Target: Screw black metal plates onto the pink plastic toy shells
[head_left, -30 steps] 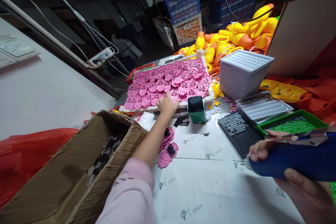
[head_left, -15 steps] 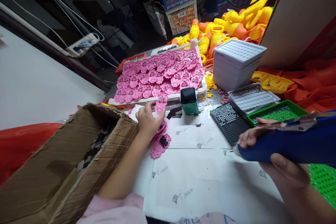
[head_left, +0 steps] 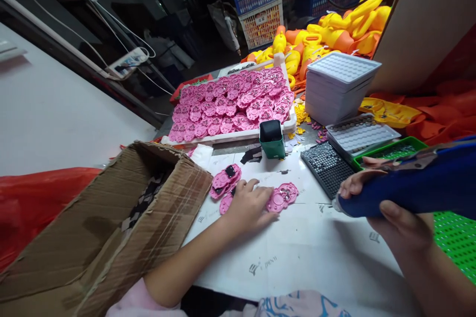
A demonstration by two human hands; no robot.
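My left hand (head_left: 250,204) is low over the white-covered table, fingers spread. Its index finger and thumb are at the left edge of a pink scalloped plastic piece (head_left: 283,197), which lies flat on the sheet. Partly behind that hand are several similar pink pieces (head_left: 226,178), with black squares on some. My right hand (head_left: 403,223) is wrapped round a blue power screwdriver (head_left: 394,190), held level with its pale tip pointing left. The tip is above the sheet, near a black grid tray (head_left: 327,168) of small metal parts.
A white tray (head_left: 223,139) heaped with pink pieces is at the back. Before it stands a dark green container (head_left: 272,146). An open cardboard box (head_left: 159,228) is at left. White stacked trays (head_left: 336,94), a green tray (head_left: 416,144) and yellow toy parts (head_left: 330,34) occupy the right and back.
My left hand has moved right and down from near the white tray, and the pink piece it held now lies on the sheet. The right hand still holds the screwdriver.
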